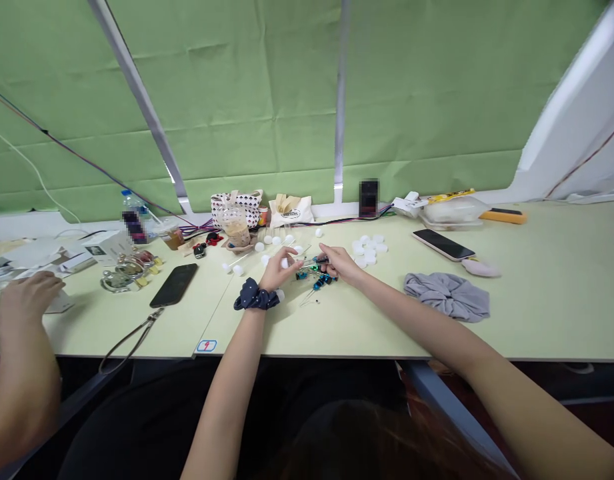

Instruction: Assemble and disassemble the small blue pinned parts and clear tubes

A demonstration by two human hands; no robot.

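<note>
My left hand [281, 265], with a dark dotted scrunchie [257, 297] on its wrist, pinches a small white piece over the table. My right hand [339, 261] is closed on a thin dark tool whose tip points left toward the other hand. Between and just below the two hands lie several small blue and green electronic parts [321, 281] with thin wire legs. The hands are a few centimetres apart above the pale green table [367, 327].
White round caps [369, 248] lie behind my right hand, more white pieces behind my left. A black phone [174, 285] and tongs [131, 343] lie left, a grey cloth [447, 295] and second phone [443, 245] right. Another person's hand [27, 297] rests far left. Cups and bags stand along the green curtain.
</note>
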